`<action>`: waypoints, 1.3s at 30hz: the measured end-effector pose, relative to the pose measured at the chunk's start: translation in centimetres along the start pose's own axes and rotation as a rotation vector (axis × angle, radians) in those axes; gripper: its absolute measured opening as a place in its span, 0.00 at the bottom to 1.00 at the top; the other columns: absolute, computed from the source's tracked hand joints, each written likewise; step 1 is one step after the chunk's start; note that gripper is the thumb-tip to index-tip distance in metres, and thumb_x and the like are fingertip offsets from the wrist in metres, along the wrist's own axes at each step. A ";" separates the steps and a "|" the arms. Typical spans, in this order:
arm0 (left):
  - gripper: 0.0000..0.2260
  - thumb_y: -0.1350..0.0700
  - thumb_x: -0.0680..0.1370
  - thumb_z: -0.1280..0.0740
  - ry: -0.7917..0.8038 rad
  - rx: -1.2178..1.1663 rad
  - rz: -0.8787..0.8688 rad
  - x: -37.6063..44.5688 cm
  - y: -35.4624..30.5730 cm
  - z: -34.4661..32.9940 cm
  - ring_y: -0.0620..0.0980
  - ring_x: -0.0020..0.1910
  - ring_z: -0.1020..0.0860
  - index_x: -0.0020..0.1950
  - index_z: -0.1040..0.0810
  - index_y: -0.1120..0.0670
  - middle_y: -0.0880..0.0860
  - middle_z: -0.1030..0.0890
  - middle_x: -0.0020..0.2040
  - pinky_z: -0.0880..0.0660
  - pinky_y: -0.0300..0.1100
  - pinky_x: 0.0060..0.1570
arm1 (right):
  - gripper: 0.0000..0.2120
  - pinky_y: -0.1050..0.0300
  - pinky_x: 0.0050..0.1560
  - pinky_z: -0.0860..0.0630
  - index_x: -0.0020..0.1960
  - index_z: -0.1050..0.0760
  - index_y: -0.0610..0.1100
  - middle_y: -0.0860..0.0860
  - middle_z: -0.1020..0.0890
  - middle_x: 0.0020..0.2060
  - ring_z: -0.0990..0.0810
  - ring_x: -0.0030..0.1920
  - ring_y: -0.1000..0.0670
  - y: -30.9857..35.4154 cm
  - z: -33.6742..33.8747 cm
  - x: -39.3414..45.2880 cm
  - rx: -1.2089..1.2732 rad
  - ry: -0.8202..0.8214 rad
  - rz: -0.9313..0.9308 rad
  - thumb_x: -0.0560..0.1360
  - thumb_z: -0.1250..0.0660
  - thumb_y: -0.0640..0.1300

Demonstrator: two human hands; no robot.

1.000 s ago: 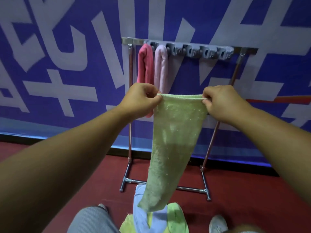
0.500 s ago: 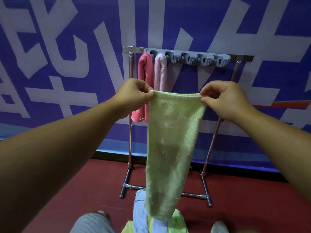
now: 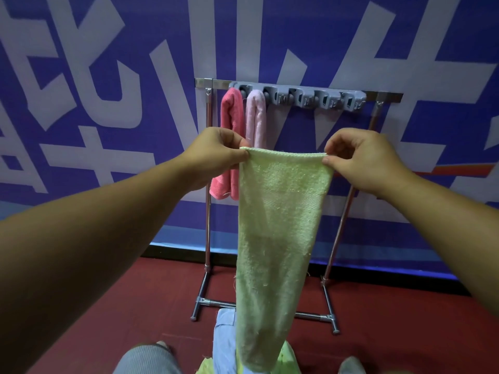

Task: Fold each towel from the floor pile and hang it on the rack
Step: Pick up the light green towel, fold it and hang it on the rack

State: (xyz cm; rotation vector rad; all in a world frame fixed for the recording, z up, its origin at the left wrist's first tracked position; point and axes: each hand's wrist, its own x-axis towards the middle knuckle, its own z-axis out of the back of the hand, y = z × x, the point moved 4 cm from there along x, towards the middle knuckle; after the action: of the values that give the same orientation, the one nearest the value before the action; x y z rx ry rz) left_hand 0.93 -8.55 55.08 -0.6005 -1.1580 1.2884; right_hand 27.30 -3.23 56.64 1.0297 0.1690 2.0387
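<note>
A light green towel, folded into a long strip, hangs straight down in front of me. My left hand pinches its top left corner and my right hand pinches the top right corner, keeping the top edge taut and level. Behind it stands the metal rack with a grey row of clips along its top bar. A red-pink towel and a pale pink towel hang from the leftmost clips. The floor pile, with blue and green towels, lies below the hanging strip.
A blue wall banner with large white lettering stands right behind the rack. The floor is dark red. My knee in grey fabric and a shoe tip show at the bottom edge.
The view has tilted up, so the rack sits lower in frame. My hands hold the green towel slightly wider apart, with the strip hanging straighter over the pile.
</note>
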 end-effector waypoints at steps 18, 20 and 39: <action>0.16 0.73 0.75 0.40 0.026 0.168 0.045 -0.6 0.0 -0.5 0.48 0.36 0.24 0.40 0.20 0.55 0.53 0.22 0.38 0.26 0.33 0.29 | 0.17 0.73 0.39 0.33 0.47 0.15 0.48 0.54 0.20 0.45 0.24 0.38 0.60 1.2 -0.6 -0.4 -0.201 0.245 0.138 0.74 0.37 0.30; 0.17 0.72 0.76 0.39 0.014 0.251 0.062 -0.4 -0.2 -0.6 0.46 0.38 0.23 0.44 0.16 0.53 0.50 0.19 0.42 0.28 0.29 0.27 | 0.20 0.63 0.46 0.25 0.50 0.15 0.48 0.53 0.20 0.47 0.22 0.44 0.55 1.2 -0.9 -0.2 -0.206 0.253 0.172 0.72 0.37 0.26; 0.17 0.71 0.77 0.38 -0.084 0.432 -0.022 0.5 -1.2 -0.5 0.44 0.40 0.22 0.52 0.14 0.52 0.49 0.19 0.49 0.22 0.37 0.41 | 0.16 0.59 0.45 0.24 0.50 0.15 0.40 0.45 0.18 0.44 0.20 0.42 0.49 1.2 -2.7 -1.6 -0.258 0.151 0.421 0.67 0.27 0.25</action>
State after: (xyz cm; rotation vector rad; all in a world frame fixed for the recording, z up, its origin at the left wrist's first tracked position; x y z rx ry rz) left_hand 1.81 -8.29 56.12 -0.2161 -0.9092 1.4996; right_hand 25.11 -4.58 54.44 0.7957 -0.2492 2.4400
